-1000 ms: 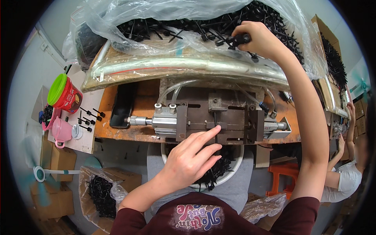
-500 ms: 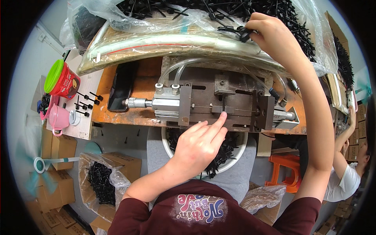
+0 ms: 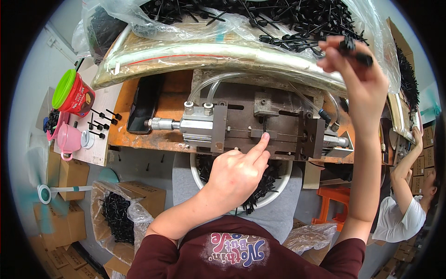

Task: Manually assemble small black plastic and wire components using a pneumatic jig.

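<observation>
My left hand [image 3: 239,173] rests at the front of a metal clamping fixture [image 3: 241,122]. Its index finger is stretched out, its tip on the small block [image 3: 263,133] in the middle, where a thin black stem runs back toward the rear clamp [image 3: 265,104]. The other fingers are loosely bent and hold nothing. Raised above the right end of the fixture, my right hand [image 3: 360,79] is closed around black plastic pieces [image 3: 347,44] with thick heads; how many is hidden. Behind lies a heap of similar thin-stemmed black pieces [image 3: 297,18] on clear plastic sheeting [image 3: 176,35].
A white tub [image 3: 284,186] of black pieces sits at my lap. At left stand a red bucket [image 3: 82,100], a pink cup [image 3: 69,139] and several loose pieces [image 3: 100,124]. A black phone [image 3: 141,111] lies by the fixture. Another person [image 3: 404,209] works at far right.
My right hand has drawn back from the heap, toward me and to the right, carrying black pieces. My left hand keeps its place on the fixture.
</observation>
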Tool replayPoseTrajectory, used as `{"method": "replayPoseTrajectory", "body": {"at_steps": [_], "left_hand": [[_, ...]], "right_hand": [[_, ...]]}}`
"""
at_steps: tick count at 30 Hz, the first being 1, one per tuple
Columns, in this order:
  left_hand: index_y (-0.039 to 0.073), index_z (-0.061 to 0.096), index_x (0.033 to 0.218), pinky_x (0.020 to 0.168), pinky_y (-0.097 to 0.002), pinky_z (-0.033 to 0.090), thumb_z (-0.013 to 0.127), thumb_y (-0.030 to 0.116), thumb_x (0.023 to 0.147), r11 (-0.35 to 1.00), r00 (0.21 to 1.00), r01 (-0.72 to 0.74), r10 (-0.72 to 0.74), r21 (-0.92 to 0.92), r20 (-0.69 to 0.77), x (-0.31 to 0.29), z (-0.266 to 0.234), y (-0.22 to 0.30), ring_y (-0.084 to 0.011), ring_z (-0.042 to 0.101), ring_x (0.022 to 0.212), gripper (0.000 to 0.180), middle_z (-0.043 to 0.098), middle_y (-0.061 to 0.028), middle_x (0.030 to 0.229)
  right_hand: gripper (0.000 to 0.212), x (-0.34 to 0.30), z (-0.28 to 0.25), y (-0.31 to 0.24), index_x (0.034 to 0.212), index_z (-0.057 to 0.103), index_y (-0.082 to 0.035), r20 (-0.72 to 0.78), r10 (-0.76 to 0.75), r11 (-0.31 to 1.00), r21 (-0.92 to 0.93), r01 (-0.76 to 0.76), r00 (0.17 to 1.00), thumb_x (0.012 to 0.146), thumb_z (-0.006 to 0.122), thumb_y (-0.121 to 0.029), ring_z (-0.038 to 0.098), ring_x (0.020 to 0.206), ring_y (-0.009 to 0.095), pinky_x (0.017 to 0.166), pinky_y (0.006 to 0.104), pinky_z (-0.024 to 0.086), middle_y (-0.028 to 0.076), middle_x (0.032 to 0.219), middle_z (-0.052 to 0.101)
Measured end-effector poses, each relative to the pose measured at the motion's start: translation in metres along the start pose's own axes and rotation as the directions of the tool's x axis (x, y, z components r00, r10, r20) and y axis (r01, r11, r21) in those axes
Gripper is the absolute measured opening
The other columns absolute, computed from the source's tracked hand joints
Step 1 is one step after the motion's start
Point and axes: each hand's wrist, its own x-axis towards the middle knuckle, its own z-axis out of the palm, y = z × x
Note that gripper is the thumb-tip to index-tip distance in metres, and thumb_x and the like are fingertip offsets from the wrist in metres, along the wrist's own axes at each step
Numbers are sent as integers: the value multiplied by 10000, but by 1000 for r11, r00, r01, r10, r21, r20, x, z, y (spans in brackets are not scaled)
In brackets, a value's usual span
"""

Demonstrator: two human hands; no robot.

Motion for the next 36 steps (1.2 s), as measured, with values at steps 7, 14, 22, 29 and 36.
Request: {"method": "replayPoseTrajectory", "body": {"at_steps": [7,14,22,29,36], "left_hand": [[13,702,1071,660,-295,581,820,72,757,871,986,117,-161,-477,-52,4,-14,5,-204,717,721,341,693,-147,1189],[9,741,1045,724,-294,586,852,19,708,883,971,-35,-81,-469,-225,-3,-22,8,-213,711,860,355,715,-133,1038],[12,723,1079,685,-302,564,855,25,699,863,973,-40,-80,-504,-215,-6,-15,10,-209,666,796,402,672,-89,958],[16,716,1027,691,-310,559,805,48,739,968,994,48,-72,-246,-88,-12,-7,4,-219,679,803,303,686,-131,1130],[20,720,983,603,-259,498,785,134,762,990,998,-59,61,130,-7,-6,3,5,-157,645,663,257,668,-129,1268]], "right_hand": [[307,-91,17,-19,1011,733,38,195,-250,908,-292,300,948,712,665,57,716,789,271,676,334,590,186,972,716],[351,-136,37,-13,1030,707,105,290,-397,807,-342,482,871,742,669,-93,726,823,287,684,339,611,243,1074,697],[340,-147,42,-12,1032,711,105,264,-330,859,-315,404,906,748,656,-74,730,900,295,775,348,619,241,1110,692],[316,-155,39,-10,1115,699,54,-22,-207,924,-333,188,978,805,745,17,727,956,294,815,345,618,205,1103,698],[830,-166,28,-19,1315,536,129,56,-113,991,-65,117,992,780,818,-441,641,1140,410,981,472,530,296,1292,556]]}}
